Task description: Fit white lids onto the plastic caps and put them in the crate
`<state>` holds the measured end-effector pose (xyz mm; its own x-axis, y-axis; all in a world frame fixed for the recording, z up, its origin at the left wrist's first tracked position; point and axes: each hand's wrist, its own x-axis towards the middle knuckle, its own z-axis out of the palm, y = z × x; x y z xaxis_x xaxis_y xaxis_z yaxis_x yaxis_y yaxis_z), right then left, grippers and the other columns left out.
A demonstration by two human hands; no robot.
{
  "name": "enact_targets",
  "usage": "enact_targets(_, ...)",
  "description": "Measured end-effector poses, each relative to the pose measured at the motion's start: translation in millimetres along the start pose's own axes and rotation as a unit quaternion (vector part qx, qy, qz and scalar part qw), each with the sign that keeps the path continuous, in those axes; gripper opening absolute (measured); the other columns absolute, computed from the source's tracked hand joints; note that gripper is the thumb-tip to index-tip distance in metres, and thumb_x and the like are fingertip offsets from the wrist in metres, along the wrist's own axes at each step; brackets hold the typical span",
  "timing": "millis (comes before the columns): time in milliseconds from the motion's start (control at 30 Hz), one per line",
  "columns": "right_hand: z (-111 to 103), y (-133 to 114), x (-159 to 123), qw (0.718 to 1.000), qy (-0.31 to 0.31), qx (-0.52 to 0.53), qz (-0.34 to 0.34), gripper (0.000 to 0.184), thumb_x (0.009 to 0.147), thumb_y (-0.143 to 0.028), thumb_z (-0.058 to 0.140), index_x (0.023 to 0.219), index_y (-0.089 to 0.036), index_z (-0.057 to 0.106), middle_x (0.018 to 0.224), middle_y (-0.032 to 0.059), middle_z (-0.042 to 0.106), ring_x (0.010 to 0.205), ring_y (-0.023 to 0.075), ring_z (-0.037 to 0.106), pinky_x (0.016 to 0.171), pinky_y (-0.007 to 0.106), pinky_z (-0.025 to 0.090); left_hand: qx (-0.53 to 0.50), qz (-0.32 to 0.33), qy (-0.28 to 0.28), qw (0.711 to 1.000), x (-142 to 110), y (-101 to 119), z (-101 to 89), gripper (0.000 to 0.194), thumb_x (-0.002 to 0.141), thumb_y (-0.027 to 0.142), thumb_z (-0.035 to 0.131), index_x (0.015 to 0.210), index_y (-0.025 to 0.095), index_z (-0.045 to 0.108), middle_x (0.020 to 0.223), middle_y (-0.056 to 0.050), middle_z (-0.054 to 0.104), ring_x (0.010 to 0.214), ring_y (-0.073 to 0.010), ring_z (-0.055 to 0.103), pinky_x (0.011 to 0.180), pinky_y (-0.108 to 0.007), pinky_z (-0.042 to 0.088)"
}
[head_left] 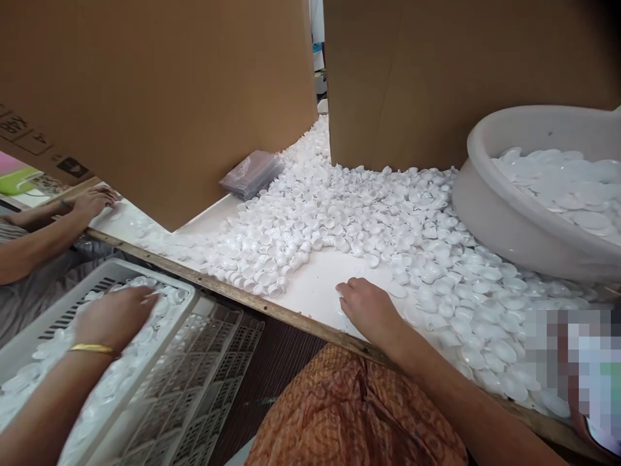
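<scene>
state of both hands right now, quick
Left hand: blurred over the crate of white pieces; open or closed can't be told.
Right hand: fingers bent at the tabletop; whether it holds anything can't be told.

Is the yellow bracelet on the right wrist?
No, the yellow bracelet is on the wrist of the left hand, which is over the crate.

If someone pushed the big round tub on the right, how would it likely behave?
The tub would probably feel heavy, since many white discs sit inside it. Its broad, low shape suggests sliding rather than tipping. It may not glide cleanly, though: loose white pieces lie right against its wall and would likely be shoved along.
</scene>
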<state>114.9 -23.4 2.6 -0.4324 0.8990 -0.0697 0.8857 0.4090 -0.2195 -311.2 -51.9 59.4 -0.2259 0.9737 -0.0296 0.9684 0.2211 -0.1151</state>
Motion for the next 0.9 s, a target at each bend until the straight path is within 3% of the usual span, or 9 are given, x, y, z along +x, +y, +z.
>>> enact_targets(67, 0.7, -0.3, 10.4, 0.998, 0.014, 0.039, 0.049, 0.024, 0.083, -0.01, 0.044, 0.096, -0.017, 0.062, 0.083, 0.0083, 0.064, 0.079, 0.0218, 0.059, 0.064, 0.03, 0.041, -0.092, 0.137, 0.017, 0.986, 4.0, 73.1, 0.1, 0.032, 0.084, 0.039, 0.041, 0.092, 0.02, 0.065, 0.094, -0.006, 0.065, 0.078, -0.0184, 0.057, 0.071, -0.03, 0.043)
enact_targets(133, 3.3, 1.5, 20.0, 0.987, 0.02, 0.116, 0.111, 0.03, 0.084, -0.011, 0.041, 0.106, -0.017, 0.06, 0.081, 0.0058, 0.066, 0.075, 0.0193, 0.061, 0.064, 0.029, 0.042, -0.147, 0.238, 0.038, 0.959, 12.6, 147.6, 3.5, 0.033, 0.087, 0.04, 0.041, 0.1, 0.02, 0.062, 0.096, -0.007, 0.064, 0.08, -0.0169, 0.057, 0.07, -0.027, 0.044)
enact_targets(200, 7.9, 4.1, 26.2, 0.971, 0.021, 0.197, 0.137, 0.031, 0.084, -0.012, 0.041, 0.108, -0.018, 0.06, 0.079, 0.0034, 0.067, 0.073, 0.0169, 0.062, 0.064, 0.027, 0.044, -0.105, 0.27, 0.063, 0.955, 24.4, 203.2, 9.9, 0.029, 0.086, 0.039, 0.045, 0.095, 0.017, 0.062, 0.087, -0.009, 0.063, 0.081, -0.0205, 0.057, 0.067, -0.029, 0.043)
enact_targets(267, 14.3, 6.7, 27.7, 0.961, 0.045, 0.242, 0.124, 0.027, 0.083, -0.013, 0.045, 0.103, -0.016, 0.062, 0.086, 0.0044, 0.067, 0.078, 0.0163, 0.062, 0.069, 0.027, 0.046, -0.056, 0.269, 0.06, 0.96, 36.1, 233.2, 16.6, 0.021, 0.083, 0.034, 0.051, 0.089, 0.016, 0.061, 0.08, -0.009, 0.063, 0.079, -0.0229, 0.058, 0.062, -0.03, 0.042)
enact_targets(433, 30.2, 10.7, 21.3, 0.95, 0.143, 0.262, 0.093, 0.026, 0.081, -0.008, 0.045, 0.099, -0.014, 0.064, 0.104, 0.0098, 0.062, 0.094, 0.0171, 0.058, 0.086, 0.031, 0.046, -0.089, 0.265, 0.033, 0.96, 41.1, 245.5, 20.8, 0.011, 0.081, 0.022, 0.053, 0.073, 0.017, 0.058, 0.072, -0.005, 0.062, 0.068, -0.0189, 0.058, 0.056, -0.027, 0.038)
enact_targets(500, 33.2, 11.0, 19.9, 0.947, 0.146, 0.274, 0.088, 0.025, 0.082, -0.008, 0.045, 0.097, -0.015, 0.064, 0.101, 0.0095, 0.062, 0.092, 0.0171, 0.059, 0.085, 0.031, 0.047, -0.143, 0.267, 0.031, 0.953, 31.2, 248.2, 22.2, 0.012, 0.081, 0.021, 0.052, 0.071, 0.017, 0.058, 0.069, -0.003, 0.061, 0.065, -0.0169, 0.057, 0.056, -0.027, 0.037)
enact_targets(667, 33.7, 11.2, 19.3, 0.941, 0.146, 0.297, 0.077, 0.023, 0.08, -0.008, 0.047, 0.096, -0.013, 0.064, 0.098, 0.0095, 0.062, 0.092, 0.017, 0.058, 0.083, 0.03, 0.047, -0.206, 0.315, 0.022, 0.926, 3.2, 257.4, 38.7, 0.016, 0.084, 0.017, 0.049, 0.093, 0.019, 0.062, 0.078, -0.003, 0.061, 0.071, -0.0151, 0.058, 0.061, -0.025, 0.04)
enact_targets(767, 34.7, 12.4, 18.9, 0.936, 0.136, 0.316, 0.074, 0.022, 0.079, -0.008, 0.051, 0.096, -0.012, 0.063, 0.099, 0.0093, 0.061, 0.085, 0.0158, 0.059, 0.08, 0.029, 0.048, -0.167, 0.339, 0.012, 0.926, -2.4, 257.0, 43.1, 0.016, 0.086, 0.023, 0.049, 0.086, 0.018, 0.065, 0.074, -0.004, 0.058, 0.069, -0.0153, 0.056, 0.06, -0.025, 0.04)
enact_targets(900, 37.8, 12.6, 18.9, 0.934, 0.125, 0.327, 0.071, 0.021, 0.078, -0.008, 0.052, 0.095, -0.014, 0.063, 0.098, 0.0081, 0.061, 0.077, 0.0139, 0.058, 0.076, 0.029, 0.048, -0.157, 0.382, 0.076, 0.907, -2.9, 260.4, 33.7, 0.023, 0.088, 0.024, 0.046, 0.075, 0.016, 0.064, 0.075, -0.005, 0.055, 0.072, -0.0151, 0.051, 0.063, -0.026, 0.039)
